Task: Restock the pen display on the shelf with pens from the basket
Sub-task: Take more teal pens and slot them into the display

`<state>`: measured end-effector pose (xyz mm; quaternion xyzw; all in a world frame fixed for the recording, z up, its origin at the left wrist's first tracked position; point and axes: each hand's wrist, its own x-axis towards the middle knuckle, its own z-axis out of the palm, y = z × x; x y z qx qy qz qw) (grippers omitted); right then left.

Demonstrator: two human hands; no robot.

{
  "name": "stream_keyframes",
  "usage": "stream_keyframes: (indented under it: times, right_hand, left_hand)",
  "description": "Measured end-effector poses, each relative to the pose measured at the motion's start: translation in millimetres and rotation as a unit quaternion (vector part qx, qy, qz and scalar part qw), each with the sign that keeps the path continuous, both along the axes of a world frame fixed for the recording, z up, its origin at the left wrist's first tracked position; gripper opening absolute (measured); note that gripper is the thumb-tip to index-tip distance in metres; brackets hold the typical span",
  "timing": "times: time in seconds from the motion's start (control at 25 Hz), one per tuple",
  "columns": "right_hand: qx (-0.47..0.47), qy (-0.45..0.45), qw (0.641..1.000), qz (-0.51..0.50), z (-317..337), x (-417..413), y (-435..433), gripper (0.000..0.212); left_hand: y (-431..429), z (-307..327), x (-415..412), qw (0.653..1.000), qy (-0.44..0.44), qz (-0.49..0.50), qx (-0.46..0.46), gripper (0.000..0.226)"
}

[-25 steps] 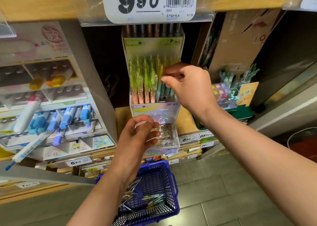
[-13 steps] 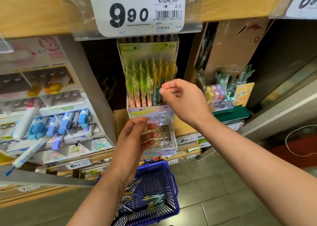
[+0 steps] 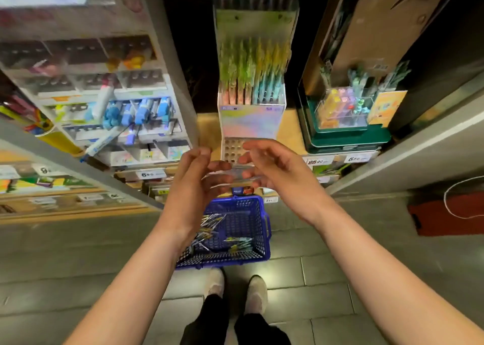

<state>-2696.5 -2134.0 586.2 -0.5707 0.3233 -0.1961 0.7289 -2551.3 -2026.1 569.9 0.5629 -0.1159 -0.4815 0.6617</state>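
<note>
The pen display (image 3: 251,119) stands on the wooden shelf, its upper rows filled with green, yellow and blue pens (image 3: 251,72); its clear lower tier (image 3: 231,148) shows bare holes. A blue plastic basket (image 3: 233,229) sits on the floor below with several loose pens (image 3: 213,226) in it. My left hand (image 3: 193,184) and my right hand (image 3: 277,171) hover side by side in front of the display's lower tier, above the basket. Both have their fingers spread and curled, with nothing held in either.
A white marker display (image 3: 125,114) fills the shelf to the left. A green-based box of small coloured pens (image 3: 345,116) stands to the right. Price tags line the shelf edges. My feet (image 3: 235,289) stand on grey tiles behind the basket; a red mat (image 3: 445,216) lies at right.
My right hand has dropped from the upper pen rows to the lower tier, beside my left hand. The camera has tilted down, so the basket and my feet show.
</note>
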Motion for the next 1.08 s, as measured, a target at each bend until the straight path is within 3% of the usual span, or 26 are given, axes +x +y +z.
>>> stream_keyframes:
  times: [0.2, 0.36, 0.48, 0.64, 0.84, 1.0, 1.08]
  right_hand:
    - [0.056, 0.062, 0.996, 0.022, -79.9, -24.0, 49.1, 0.042]
    - [0.088, 0.145, 0.985, 0.029, -170.2, -36.6, 81.5, 0.018]
    - [0.085, 0.215, 0.972, 0.032, -251.1, -41.2, 104.1, 0.015]
    - [0.057, 0.307, 0.949, 0.045, -344.7, -48.1, 127.8, 0.010]
    - [0.043, 0.385, 0.919, 0.074, -462.3, -47.4, 144.3, 0.021]
    - [-0.036, 0.397, 0.907, 0.134, -551.3, -38.0, 127.5, 0.021]
    - [-0.105, 0.420, 0.883, 0.180, -599.9, -27.4, 108.7, 0.015]
  left_hand:
    - [63.9, -60.5, -10.9, 0.995, 0.025, 0.050, 0.081, 0.025]
    - [101.3, -139.4, -14.7, 0.983, 0.057, 0.071, 0.160, 0.016]
    - [116.2, -212.9, -18.5, 0.971, 0.080, 0.073, 0.214, 0.014]
    - [134.0, -301.5, -24.9, 0.960, 0.101, 0.042, 0.256, 0.006]
    - [156.9, -411.2, -22.8, 0.955, 0.117, 0.030, 0.272, 0.011]
    - [157.7, -496.2, -8.6, 0.956, 0.136, 0.049, 0.256, 0.017]
    - [152.5, -538.7, -5.1, 0.955, 0.144, 0.053, 0.254, 0.018]
